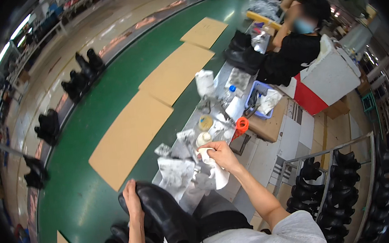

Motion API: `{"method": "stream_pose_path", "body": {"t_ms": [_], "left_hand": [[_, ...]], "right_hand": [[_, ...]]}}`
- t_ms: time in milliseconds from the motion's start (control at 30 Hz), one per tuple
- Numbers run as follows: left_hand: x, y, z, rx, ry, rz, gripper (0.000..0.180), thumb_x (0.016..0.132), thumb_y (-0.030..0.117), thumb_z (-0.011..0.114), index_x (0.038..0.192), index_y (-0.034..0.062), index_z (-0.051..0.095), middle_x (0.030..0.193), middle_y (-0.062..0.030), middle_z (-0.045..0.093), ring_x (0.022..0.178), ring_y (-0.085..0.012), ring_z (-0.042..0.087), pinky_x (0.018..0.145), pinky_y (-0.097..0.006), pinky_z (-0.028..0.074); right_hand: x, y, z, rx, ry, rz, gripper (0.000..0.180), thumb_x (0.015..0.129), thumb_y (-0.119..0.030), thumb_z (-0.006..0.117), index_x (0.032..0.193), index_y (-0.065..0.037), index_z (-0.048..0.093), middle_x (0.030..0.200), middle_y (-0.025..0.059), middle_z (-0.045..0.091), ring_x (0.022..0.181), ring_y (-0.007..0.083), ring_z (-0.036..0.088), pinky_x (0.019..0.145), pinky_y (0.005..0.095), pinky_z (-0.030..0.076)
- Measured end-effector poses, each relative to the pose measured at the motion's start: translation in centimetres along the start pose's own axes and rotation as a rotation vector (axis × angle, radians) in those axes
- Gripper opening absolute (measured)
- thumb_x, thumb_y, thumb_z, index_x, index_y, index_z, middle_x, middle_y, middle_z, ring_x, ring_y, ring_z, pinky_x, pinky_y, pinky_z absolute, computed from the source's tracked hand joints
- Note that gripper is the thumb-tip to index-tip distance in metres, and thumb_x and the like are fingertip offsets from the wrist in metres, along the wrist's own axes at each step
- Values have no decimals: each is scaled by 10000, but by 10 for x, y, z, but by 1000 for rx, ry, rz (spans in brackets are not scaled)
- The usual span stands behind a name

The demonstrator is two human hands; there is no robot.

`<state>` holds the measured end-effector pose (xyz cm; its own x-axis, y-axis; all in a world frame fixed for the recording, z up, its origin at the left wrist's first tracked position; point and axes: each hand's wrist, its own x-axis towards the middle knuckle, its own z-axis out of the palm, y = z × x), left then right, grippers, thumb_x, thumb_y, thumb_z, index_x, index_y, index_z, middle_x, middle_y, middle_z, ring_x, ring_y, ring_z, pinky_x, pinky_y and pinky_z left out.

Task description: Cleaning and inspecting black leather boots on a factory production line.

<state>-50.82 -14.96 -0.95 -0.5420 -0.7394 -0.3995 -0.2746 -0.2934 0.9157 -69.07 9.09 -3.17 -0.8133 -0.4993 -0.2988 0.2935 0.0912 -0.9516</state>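
Note:
A shiny black boot (165, 210) lies across my lap side of the bench, its toe pointing away from me. My left hand (131, 200) wraps round its toe end from the left. Bunched in the fingers of my right hand (219, 155) is a white cloth (217, 172), its loose end hanging down. That hand is just over a small round white container (204, 139) on the metal side shelf. A smudged white cloth (176, 172) covers the shelf between my hands. More black boots (117, 242) are partly hidden beside my left forearm.
Cardboard sheets (131, 131) lie along the green conveyor belt (76, 190). On the shelf are a jar of yellowish stuff (205, 122), an orange holder (241, 125) and a blue basket (259, 100). A co-worker (298, 45) sits beyond. Boots fill a rack (332, 188) at right.

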Motion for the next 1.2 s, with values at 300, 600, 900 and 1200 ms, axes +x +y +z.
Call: {"method": "stream_pose_path", "body": {"t_ms": [300, 600, 900, 1200], "left_hand": [[15, 20, 21, -59, -82, -26, 370, 935, 311, 486, 932, -33, 622, 877, -40, 628, 843, -116, 547, 795, -241, 406], [13, 1, -3, -231, -72, -69, 299, 936, 291, 485, 840, 34, 601, 759, -39, 611, 688, -111, 571, 656, -250, 461], [11, 9, -3, -224, -28, -111, 290, 940, 279, 474, 856, 34, 604, 787, -37, 620, 732, -111, 574, 690, -256, 456], [19, 2, -9, -221, -99, -61, 337, 960, 277, 425, 839, 20, 606, 772, -41, 629, 721, -111, 575, 698, -247, 452]], "right_hand": [[-22, -21, 95, -23, -460, 26, 556, 641, 144, 417, 1179, 29, 499, 1157, 120, 560, 712, 98, 600, 625, 227, 500], [-21, -2, 124, -177, -542, -126, 555, 712, 60, 612, 1249, 9, 485, 1113, 95, 592, 775, 89, 595, 686, 221, 483], [-29, -16, 136, -184, -454, -39, 664, 638, 107, 607, 1261, -33, 424, 1204, 122, 542, 772, 123, 606, 606, 237, 493], [-20, -10, 140, -153, -444, -190, 708, 661, 98, 620, 1302, -26, 348, 1135, 150, 553, 741, 141, 597, 585, 240, 485]]}}
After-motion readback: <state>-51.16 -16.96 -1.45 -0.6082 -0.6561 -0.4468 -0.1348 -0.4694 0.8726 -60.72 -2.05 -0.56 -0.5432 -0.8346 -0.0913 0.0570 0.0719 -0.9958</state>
